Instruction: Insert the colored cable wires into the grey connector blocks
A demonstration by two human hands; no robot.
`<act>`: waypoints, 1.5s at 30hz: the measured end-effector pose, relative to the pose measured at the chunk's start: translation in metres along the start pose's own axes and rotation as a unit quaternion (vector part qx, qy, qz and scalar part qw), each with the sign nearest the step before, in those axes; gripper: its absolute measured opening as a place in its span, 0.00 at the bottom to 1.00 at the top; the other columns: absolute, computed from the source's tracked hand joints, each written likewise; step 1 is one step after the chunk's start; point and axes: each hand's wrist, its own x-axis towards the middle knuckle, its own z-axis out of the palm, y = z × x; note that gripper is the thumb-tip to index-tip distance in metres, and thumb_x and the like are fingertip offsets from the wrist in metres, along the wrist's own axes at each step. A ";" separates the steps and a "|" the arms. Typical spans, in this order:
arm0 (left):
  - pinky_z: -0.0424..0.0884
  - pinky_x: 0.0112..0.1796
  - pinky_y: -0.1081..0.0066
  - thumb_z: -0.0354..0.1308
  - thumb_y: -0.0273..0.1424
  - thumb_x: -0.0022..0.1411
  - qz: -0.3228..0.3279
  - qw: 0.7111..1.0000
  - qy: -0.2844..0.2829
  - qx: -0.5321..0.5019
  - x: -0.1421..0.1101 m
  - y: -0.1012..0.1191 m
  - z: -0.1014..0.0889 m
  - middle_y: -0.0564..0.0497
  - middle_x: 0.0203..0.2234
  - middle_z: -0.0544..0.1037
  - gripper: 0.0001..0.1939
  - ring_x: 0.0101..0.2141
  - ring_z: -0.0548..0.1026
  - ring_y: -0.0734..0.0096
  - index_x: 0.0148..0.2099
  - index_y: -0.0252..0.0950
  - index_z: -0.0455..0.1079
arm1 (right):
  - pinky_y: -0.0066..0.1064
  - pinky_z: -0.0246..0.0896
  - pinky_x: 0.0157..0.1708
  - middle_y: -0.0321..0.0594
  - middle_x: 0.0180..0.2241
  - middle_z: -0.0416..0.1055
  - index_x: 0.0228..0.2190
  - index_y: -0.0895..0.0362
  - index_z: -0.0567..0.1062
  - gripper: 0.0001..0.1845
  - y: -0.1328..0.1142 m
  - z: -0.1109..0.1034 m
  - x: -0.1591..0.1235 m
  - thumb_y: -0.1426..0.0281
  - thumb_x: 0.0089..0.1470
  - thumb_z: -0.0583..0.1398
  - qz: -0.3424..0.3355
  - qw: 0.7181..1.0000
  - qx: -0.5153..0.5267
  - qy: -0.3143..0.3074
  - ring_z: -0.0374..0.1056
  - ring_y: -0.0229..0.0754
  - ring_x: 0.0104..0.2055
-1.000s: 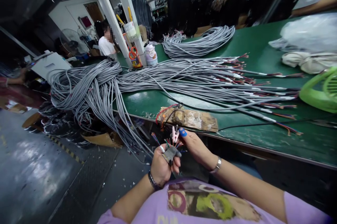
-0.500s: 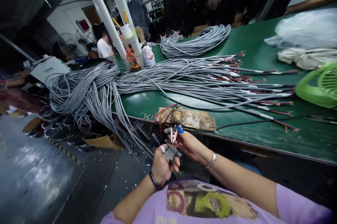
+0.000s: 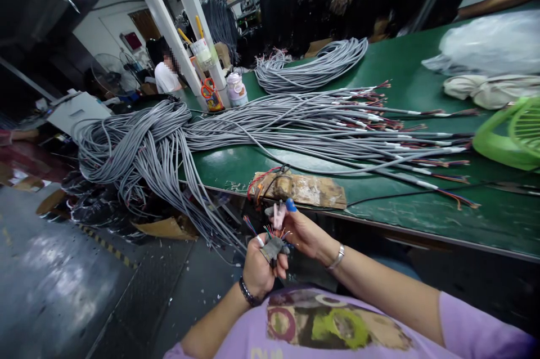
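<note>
My left hand (image 3: 259, 269) is closed around the end of a grey cable, a grey cloth cover (image 3: 273, 247) on its fingers. Fine coloured wires (image 3: 276, 232) fan out above that cover, and another bunch of wire ends (image 3: 250, 224) sticks up beside the thumb. Just above the fanned wires, my right hand (image 3: 310, 234) pinches a small pink clip (image 3: 279, 216). Blue tape (image 3: 291, 205) wraps the right thumb tip. The clip's lower end is close to the wires; whether it grips one is too small to tell.
Grey cables (image 3: 270, 128) with stripped ends lie along the green bench (image 3: 422, 224). A wooden board (image 3: 316, 191) with red and black leads sits at its front edge. A green fan (image 3: 506, 134), a plastic bag (image 3: 493, 41) and a bottle (image 3: 237, 90) stand farther off.
My right hand has come slightly closer to the left one, bringing the pink clip down near the wire tips. The clip has turned in the fingers. My left hand keeps its hold on the cable.
</note>
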 end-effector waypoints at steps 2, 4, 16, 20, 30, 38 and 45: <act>0.51 0.09 0.82 0.62 0.45 0.48 -0.001 1.000 -0.001 -0.002 -0.003 0.000 -0.001 0.53 0.10 0.71 0.19 0.07 0.62 0.81 0.26 0.32 0.67 | 0.27 0.58 0.25 0.37 0.22 0.68 0.28 0.58 0.76 0.26 -0.002 0.000 -0.003 0.46 0.46 0.60 0.015 1.000 0.010 -0.003 0.60 0.35 0.23; 0.51 0.09 0.81 0.62 0.45 0.49 -0.003 1.000 -0.003 0.001 -0.006 0.001 -0.002 0.53 0.10 0.71 0.19 0.07 0.62 0.81 0.26 0.32 0.67 | 0.27 0.59 0.26 0.38 0.25 0.69 0.30 0.57 0.76 0.25 -0.004 -0.001 -0.006 0.47 0.49 0.58 0.034 0.999 0.016 -0.009 0.62 0.36 0.25; 0.52 0.09 0.82 0.62 0.45 0.50 0.041 0.998 0.027 -0.024 -0.010 0.002 0.002 0.54 0.12 0.71 0.18 0.08 0.63 0.81 0.28 0.33 0.66 | 0.26 0.61 0.26 0.38 0.27 0.71 0.30 0.59 0.76 0.20 -0.004 -0.009 -0.007 0.54 0.46 0.64 0.011 1.000 -0.015 -0.016 0.63 0.34 0.25; 0.52 0.10 0.81 0.62 0.48 0.50 0.049 0.997 0.050 -0.020 -0.007 0.000 0.007 0.54 0.12 0.71 0.21 0.08 0.63 0.81 0.28 0.34 0.65 | 0.27 0.61 0.27 0.38 0.27 0.72 0.30 0.58 0.76 0.18 -0.004 -0.007 -0.005 0.55 0.46 0.65 0.036 0.999 0.006 0.004 0.64 0.35 0.25; 0.50 0.11 0.80 0.61 0.48 0.50 0.034 0.997 0.068 0.017 -0.005 -0.006 0.007 0.54 0.13 0.71 0.21 0.09 0.64 0.81 0.28 0.33 0.66 | 0.28 0.61 0.28 0.37 0.25 0.71 0.26 0.56 0.75 0.16 -0.003 0.001 -0.002 0.56 0.43 0.66 0.015 0.999 0.028 0.038 0.63 0.36 0.26; 0.51 0.11 0.80 0.61 0.47 0.52 0.060 0.995 0.068 0.050 -0.014 -0.012 -0.008 0.54 0.14 0.73 0.20 0.10 0.64 0.81 0.29 0.34 0.66 | 0.26 0.63 0.26 0.37 0.26 0.70 0.29 0.58 0.74 0.24 -0.007 -0.014 -0.018 0.49 0.43 0.63 0.109 0.992 -0.023 -0.051 0.64 0.34 0.25; 0.54 0.13 0.80 0.60 0.49 0.51 0.039 0.990 0.042 0.132 -0.017 -0.012 -0.009 0.53 0.14 0.73 0.22 0.11 0.65 0.80 0.28 0.33 0.66 | 0.25 0.56 0.24 0.32 0.20 0.66 0.24 0.60 0.72 0.18 -0.008 -0.009 -0.033 0.60 0.38 0.70 0.061 0.971 -0.226 -0.058 0.58 0.30 0.21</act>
